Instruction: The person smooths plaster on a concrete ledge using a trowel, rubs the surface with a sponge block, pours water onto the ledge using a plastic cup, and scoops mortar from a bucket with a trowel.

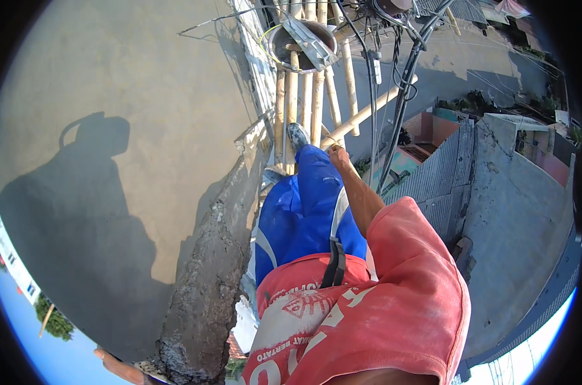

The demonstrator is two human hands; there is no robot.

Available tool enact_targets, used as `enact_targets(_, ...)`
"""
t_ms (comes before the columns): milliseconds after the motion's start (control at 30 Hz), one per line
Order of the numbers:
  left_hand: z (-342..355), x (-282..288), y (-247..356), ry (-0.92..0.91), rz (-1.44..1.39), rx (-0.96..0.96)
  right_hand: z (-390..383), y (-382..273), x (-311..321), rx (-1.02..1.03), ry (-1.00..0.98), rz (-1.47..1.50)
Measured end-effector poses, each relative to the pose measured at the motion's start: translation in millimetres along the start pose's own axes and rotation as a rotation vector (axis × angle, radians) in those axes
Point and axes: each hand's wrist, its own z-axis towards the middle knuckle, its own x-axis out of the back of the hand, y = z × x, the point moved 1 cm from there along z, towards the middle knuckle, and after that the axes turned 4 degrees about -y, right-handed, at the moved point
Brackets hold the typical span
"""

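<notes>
Ahead, round dark bucket (302, 43) on bamboo scaffold (316, 102), flat grey trowel across its rim. Right hand (338, 156) closed around slanting bamboo pole (368, 112). Left hand (121, 369) gripping rough concrete wall edge (201, 301), closure unclear.

The left hand (121, 369) is cut off by the lower edge, its grip unreadable; the right hand's (338, 156) fingers on the bamboo pole (361, 115) are too small to tell.
</notes>
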Motion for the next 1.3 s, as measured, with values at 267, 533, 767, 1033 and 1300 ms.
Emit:
enact_targets(267, 50, -78, 76, -0.107, -0.038, 0.180, 119, -103, 3, 0.171, 0.007, -0.039)
enact_targets(533, 87, -150, 110, -0.184, -0.057, 0.202, 208, -215, 43, 0.312, 0.326, 0.017)
enact_targets(767, 107, -195, 120, -0.224, -0.086, 0.211, 271, -251, 54, 0.483, 0.575, -0.193)
enact_targets(1033, 120, -220, 123, -0.259, -0.079, 0.221, 260, -258, 21, 0.546, 0.661, -0.395)
enact_targets(1300, 126, -239, 124, -0.267, -0.111, 0.220, 317, -258, 39, 0.538, 0.657, -0.428)
